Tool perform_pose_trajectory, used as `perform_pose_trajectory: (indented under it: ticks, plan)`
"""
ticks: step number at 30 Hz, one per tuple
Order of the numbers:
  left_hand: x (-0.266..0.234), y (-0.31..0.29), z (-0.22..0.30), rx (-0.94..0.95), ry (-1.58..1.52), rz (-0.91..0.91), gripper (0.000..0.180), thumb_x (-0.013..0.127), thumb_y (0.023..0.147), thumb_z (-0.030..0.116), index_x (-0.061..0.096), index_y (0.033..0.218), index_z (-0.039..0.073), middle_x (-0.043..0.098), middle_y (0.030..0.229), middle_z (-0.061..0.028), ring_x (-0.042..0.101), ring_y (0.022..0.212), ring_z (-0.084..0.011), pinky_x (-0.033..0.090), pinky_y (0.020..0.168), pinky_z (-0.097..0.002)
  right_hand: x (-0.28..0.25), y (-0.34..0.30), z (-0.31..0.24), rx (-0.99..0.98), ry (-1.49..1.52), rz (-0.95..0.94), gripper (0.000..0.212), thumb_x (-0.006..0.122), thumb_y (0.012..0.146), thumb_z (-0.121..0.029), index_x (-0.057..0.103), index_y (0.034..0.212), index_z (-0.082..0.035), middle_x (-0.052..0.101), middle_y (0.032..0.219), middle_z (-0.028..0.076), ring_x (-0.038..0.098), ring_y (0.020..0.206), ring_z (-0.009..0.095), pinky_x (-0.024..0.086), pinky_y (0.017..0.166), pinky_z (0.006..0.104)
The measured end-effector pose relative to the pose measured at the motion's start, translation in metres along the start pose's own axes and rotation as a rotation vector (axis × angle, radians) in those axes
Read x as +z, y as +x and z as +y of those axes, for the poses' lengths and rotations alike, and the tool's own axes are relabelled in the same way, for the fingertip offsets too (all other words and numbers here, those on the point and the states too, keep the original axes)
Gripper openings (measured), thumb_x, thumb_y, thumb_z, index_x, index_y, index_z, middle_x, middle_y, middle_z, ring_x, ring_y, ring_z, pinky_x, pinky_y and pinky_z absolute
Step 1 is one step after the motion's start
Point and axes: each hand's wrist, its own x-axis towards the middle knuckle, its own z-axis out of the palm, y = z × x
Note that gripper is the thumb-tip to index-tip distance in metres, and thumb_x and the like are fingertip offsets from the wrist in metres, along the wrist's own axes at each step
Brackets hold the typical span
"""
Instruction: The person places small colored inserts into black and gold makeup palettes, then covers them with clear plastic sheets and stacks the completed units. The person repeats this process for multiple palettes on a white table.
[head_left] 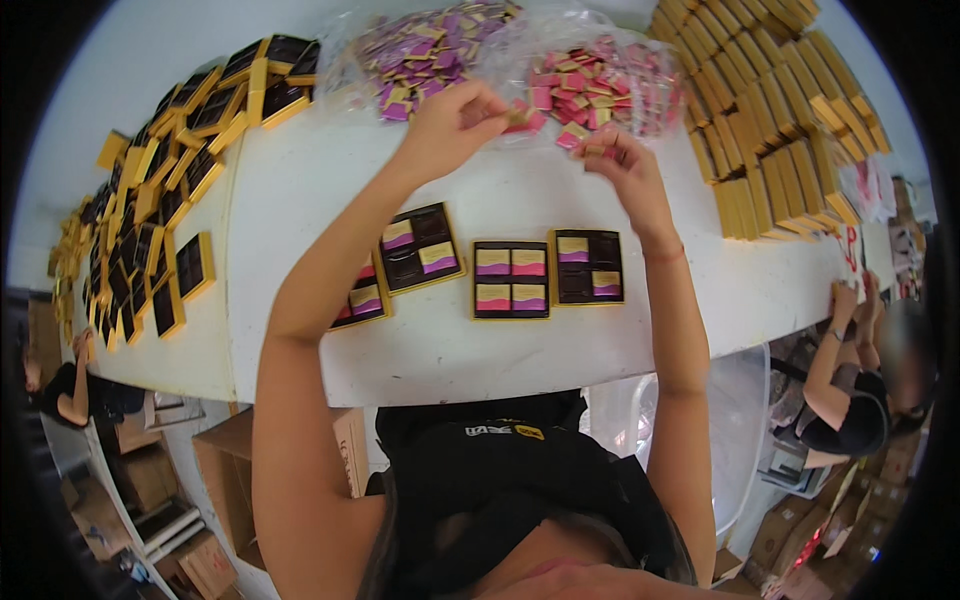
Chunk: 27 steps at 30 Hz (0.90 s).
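Observation:
My left hand (pixel 455 122) is pinched on a small pink-and-gold packet (pixel 527 121) at the near edge of the pink pile. Close by on the right, my right hand (pixel 632 178) has its fingers closed on another pink-and-gold packet (pixel 597 151). Nearer me lie dark trays in gold boxes. The middle box (pixel 511 316) holds pink and purple packets in all its compartments. In the right box (pixel 606 245) and the tilted left box (pixel 403 268), purple packets sit in two diagonal compartments. My left forearm partly hides one more box (pixel 345 322).
Clear bags hold heaps of purple packets (pixel 430 50) and pink packets (pixel 600 85) at the back. Dark-lined gold boxes (pixel 190 262) are piled at left; gold boxes (pixel 770 180) stand stacked at right. Other people work at both ends of the white table (pixel 430 355).

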Motion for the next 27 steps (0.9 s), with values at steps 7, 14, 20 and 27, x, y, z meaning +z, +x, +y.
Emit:
perform_pose_trajectory:
  ticks: [7,14,20,27]
  plan:
    - [-0.071,-0.131,0.002,-0.349,0.078,-0.204,0.025,0.062,0.092,0.004,0.070,0.116,0.010,0.060,0.088,0.0010,0.054,0.076,-0.0074,0.046,0.070,-0.0241,0.123,-0.045,-0.004,0.035,0.184,-0.322,0.024,0.063,0.089,-0.001,0.052,0.110,-0.004,0.061,0.088,0.004,0.067,0.077,0.013,0.050,0.067,0.0243]
    - [-0.051,-0.178,0.014,-0.207,0.503,-0.105,0.035,0.068,0.083,0.003,0.068,0.118,0.011,0.062,0.102,-0.0072,0.059,0.088,-0.0250,0.050,0.079,-0.0347,0.161,-0.011,0.006,-0.178,-0.288,-0.320,0.012,0.067,0.082,-0.003,0.064,0.094,-0.004,0.064,0.086,0.008,0.064,0.085,0.022,0.050,0.074,0.0332]
    - [-0.024,-0.216,0.018,0.094,0.744,-0.012,0.039,0.069,0.082,0.008,0.064,0.120,0.002,0.059,0.130,-0.0105,0.055,0.120,-0.0283,0.046,0.098,-0.0416,0.154,-0.007,0.020,-0.492,-0.537,-0.309,0.014,0.074,0.079,-0.009,0.071,0.092,-0.009,0.065,0.092,0.009,0.056,0.090,0.030,0.047,0.079,0.0374]
    - [-0.010,-0.227,0.011,0.191,1.019,0.036,0.039,0.065,0.078,0.004,0.065,0.117,0.000,0.064,0.126,-0.0123,0.059,0.118,-0.0282,0.043,0.103,-0.0427,0.142,-0.035,-0.003,-0.751,-0.918,-0.457,0.018,0.066,0.086,-0.014,0.072,0.101,-0.005,0.063,0.100,0.005,0.056,0.095,0.025,0.043,0.083,0.0376]
